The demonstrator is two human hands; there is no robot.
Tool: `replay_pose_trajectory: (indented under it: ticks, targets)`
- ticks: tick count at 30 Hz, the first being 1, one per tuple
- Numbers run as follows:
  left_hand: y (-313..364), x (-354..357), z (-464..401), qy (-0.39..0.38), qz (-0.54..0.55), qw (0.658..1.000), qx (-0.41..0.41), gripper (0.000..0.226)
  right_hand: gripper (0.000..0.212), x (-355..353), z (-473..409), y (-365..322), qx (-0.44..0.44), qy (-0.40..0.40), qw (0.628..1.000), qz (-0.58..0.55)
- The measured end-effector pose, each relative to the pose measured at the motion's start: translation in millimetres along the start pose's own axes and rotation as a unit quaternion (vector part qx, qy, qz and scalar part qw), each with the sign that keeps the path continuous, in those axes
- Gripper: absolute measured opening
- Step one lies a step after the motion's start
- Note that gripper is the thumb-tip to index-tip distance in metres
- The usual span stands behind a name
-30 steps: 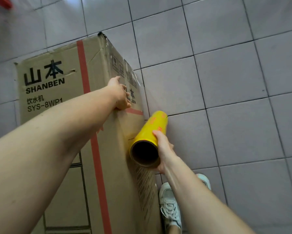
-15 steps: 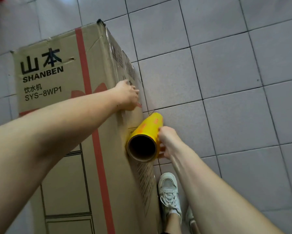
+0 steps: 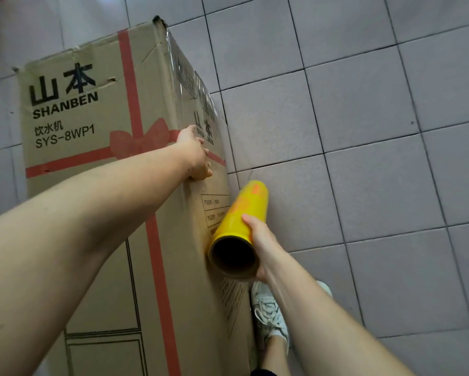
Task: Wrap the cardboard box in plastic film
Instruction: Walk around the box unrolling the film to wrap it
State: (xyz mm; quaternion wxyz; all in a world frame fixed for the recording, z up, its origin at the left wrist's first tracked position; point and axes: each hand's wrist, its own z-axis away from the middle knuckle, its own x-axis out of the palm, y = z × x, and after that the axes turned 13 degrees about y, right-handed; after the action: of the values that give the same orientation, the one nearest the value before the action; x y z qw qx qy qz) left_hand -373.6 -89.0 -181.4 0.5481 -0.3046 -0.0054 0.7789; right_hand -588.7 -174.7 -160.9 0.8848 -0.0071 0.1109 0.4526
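Tall SHANBEN cardboard box (image 3: 92, 185) with red ribbon print stands on the tiled floor (image 3: 363, 158), clear film on its far corner. Left hand (image 3: 196, 156) lies flat on its edge; right hand (image 3: 260, 242) grips the yellow film roll (image 3: 241, 215) beside it.

Left arm stretched forward, left hand (image 3: 195, 156) pressed flat with fingers extended; right hand (image 3: 260, 240) curled in a grip

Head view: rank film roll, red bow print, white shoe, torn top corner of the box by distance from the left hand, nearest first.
From the left hand, pressed on the box's right edge:
1. Red bow print, just left of the hand on the box face.
2. Film roll, lower right, held by the right hand.
3. Torn top corner, up along the box edge.
4. White shoe, on the floor at bottom.
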Motion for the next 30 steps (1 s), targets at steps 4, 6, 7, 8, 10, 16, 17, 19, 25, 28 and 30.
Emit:
replay_pose_trajectory:
  ticks: [4, 6, 7, 8, 10, 16, 17, 19, 25, 28, 30]
  targets:
    - [7, -11, 6, 0.019, -0.095, 0.995, 0.021, 0.060, 0.079, -34, 0, 39, 0.154, -0.069, 0.979, -0.114]
    - [7, -15, 12, 0.016, -0.107, 0.994, 0.026, 0.061, 0.069, -48, -1, 55, 0.194, -0.073, 0.970, -0.130]
    - [9, -16, 14, 0.012, -0.106, 0.994, 0.026, 0.061, 0.067, -54, -6, 62, 0.208, -0.069, 0.966, -0.135]
    - [11, -19, 16, 0.016, -0.121, 0.992, 0.031, 0.061, 0.065, -57, -6, 65, 0.214, -0.075, 0.965, -0.131]
    - [16, -23, 22, 0.030, -0.125, 0.991, 0.028, 0.061, 0.056, -56, -3, 60, 0.191, -0.071, 0.974, -0.101]
    - [65, -14, 49, 0.032, -0.055, 0.993, 0.100, 0.059, 0.047, -35, -6, 35, -0.124, 0.019, 0.992, 0.006]
    - [74, -9, 53, 0.016, -0.052, 0.994, 0.100, 0.058, 0.048, -32, -11, 34, -0.155, 0.041, 0.986, 0.042]
    - [86, 1, 58, 0.005, -0.059, 0.995, 0.081, 0.058, 0.062, -32, -4, 23, -0.181, 0.071, 0.975, 0.111]
    - [90, 14, 65, 0.011, -0.116, 0.990, 0.079, 0.056, 0.063, -31, 36, -3, -0.153, -0.038, 0.955, 0.250]
    - [90, 19, 66, 0.018, -0.122, 0.990, 0.076, 0.057, 0.041, -36, 36, 17, -0.071, -0.084, 0.974, 0.198]
    - [89, 23, 69, 0.017, -0.124, 0.989, 0.072, 0.057, 0.051, -37, 28, 46, -0.022, -0.071, 0.990, 0.118]
